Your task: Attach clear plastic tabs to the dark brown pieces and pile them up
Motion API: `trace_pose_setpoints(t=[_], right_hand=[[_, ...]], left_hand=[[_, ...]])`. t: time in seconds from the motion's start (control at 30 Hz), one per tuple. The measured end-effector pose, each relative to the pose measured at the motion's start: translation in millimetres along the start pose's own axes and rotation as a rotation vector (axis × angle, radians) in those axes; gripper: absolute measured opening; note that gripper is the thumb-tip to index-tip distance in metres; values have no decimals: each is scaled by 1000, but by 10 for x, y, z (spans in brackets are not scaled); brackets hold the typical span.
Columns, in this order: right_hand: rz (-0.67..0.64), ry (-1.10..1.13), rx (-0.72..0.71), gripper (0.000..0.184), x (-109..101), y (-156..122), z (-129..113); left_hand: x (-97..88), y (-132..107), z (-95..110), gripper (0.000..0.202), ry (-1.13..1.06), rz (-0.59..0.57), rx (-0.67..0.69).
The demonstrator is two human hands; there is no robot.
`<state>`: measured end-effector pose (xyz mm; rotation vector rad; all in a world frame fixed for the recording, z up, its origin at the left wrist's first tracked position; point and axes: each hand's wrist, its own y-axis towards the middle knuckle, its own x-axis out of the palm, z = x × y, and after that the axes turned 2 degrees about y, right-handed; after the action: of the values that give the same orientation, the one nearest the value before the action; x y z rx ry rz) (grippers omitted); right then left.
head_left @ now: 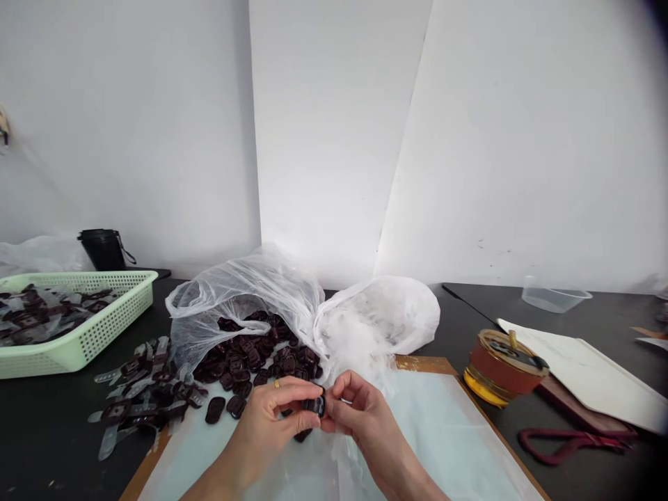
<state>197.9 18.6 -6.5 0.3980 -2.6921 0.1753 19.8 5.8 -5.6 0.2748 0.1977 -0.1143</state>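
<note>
The left hand and the right hand are working close together, their fingertips meeting on a dark brown moulded piece. It is clamped between them just above a wooden board covered with pale film, so the grip is closed, not apart. The left hand, wearing a gold ring, is pinching the piece from the left, while the right hand is closing on it from the right. The fingers are hiding much of it, so its exact shape cannot be told. A heap of dark oval pieces is spilling from a crumpled white plastic bag just beyond the hands, and a few loose pieces are lying nearer, on the left. Further left, clear strips with dark pieces attached are scattered across the black tabletop, and a pale green plastic basket is holding more of them. Steady fingertip pressure from both sides looks like the surest handling here, with the loose bag film kept away from the piece so that it cannot catch or slip.
</note>
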Motion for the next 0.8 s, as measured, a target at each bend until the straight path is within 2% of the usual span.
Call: trace_pose_setpoints(t=[0.3, 0.43, 0.63, 0.8], right_hand=[[-58, -30, 30, 37, -92, 65, 65], [-87, -33, 30, 32, -121, 78, 81], [-54, -68, 32, 28, -107, 75, 61], [-34, -41, 57, 31, -120, 90, 90]], left_hand=[[7, -18, 7, 32, 69, -56, 29], [20, -30, 60, 34, 147, -47, 48], [0, -16, 77, 34, 253, -29, 79], [22, -23, 48, 33, 257, -35, 66]])
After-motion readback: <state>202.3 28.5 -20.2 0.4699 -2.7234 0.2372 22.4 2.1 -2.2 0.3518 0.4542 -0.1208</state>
